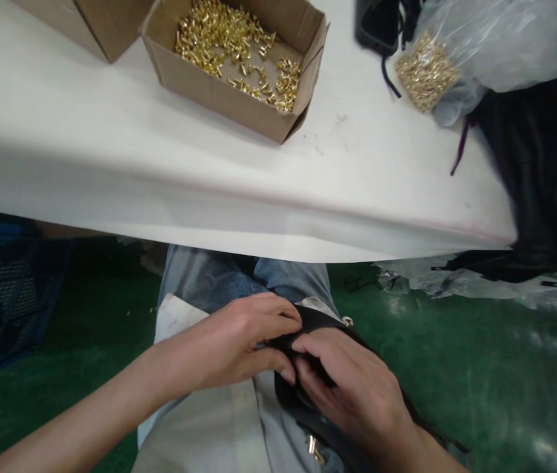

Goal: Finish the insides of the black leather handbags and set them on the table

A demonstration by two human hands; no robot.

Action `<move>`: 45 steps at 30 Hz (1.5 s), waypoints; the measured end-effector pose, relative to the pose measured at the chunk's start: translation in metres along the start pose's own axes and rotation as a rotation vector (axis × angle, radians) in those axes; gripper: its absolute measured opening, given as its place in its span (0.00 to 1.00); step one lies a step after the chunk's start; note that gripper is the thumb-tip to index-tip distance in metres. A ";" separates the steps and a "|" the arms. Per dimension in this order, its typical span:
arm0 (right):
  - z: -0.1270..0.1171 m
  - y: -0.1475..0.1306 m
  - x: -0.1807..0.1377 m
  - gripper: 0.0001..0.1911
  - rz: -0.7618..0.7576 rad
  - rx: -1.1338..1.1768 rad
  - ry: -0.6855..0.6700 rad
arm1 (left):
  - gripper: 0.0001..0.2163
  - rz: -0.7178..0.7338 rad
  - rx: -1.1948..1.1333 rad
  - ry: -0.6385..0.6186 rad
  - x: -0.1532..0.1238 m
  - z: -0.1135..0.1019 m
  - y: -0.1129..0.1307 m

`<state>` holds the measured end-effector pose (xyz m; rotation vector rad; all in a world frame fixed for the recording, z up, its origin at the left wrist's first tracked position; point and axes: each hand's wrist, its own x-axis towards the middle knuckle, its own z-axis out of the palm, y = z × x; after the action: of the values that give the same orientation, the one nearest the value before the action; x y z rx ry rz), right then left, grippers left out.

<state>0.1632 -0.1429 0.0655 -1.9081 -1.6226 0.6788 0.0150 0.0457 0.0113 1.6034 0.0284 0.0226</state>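
Note:
Over my lap, my left hand (pixel 246 341) pinches a black strap (pixel 316 318) between fingers and thumb. My right hand (pixel 352 387) grips the same strap close beside it, thumb tip near the left fingertips. The black material curves down beneath both hands and partly disappears under the right one. Gold metal hardware (pixel 314 448) shows below, near the right wrist, and whatever lies between the fingertips is hidden.
Ahead is a white-covered table (pixel 170 157) bearing a cardboard box (pixel 219 95) of small gold rivets (pixel 219 36). A plastic bag of gold pieces (pixel 426 75) and black material (pixel 549 151) lie at right. A blue crate (pixel 7 295) stands at left.

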 end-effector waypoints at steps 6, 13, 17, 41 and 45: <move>0.001 -0.004 -0.003 0.12 0.090 0.048 -0.041 | 0.23 0.015 0.138 -0.069 -0.015 0.003 0.005; 0.006 -0.003 -0.002 0.12 0.014 0.005 0.056 | 0.25 0.040 0.356 -0.072 -0.029 0.009 -0.004; 0.002 -0.005 -0.001 0.09 0.026 -0.006 0.035 | 0.17 0.078 0.395 -0.031 -0.025 0.015 -0.008; 0.005 -0.009 -0.006 0.11 0.038 -0.098 -0.154 | 0.21 -0.160 0.197 -0.121 -0.016 0.009 0.018; 0.006 -0.007 -0.003 0.10 0.051 -0.111 -0.160 | 0.10 -0.046 0.343 -0.072 -0.016 0.010 0.009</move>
<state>0.1536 -0.1449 0.0660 -2.0247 -1.7468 0.7958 -0.0002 0.0345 0.0196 1.9448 0.0140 -0.0794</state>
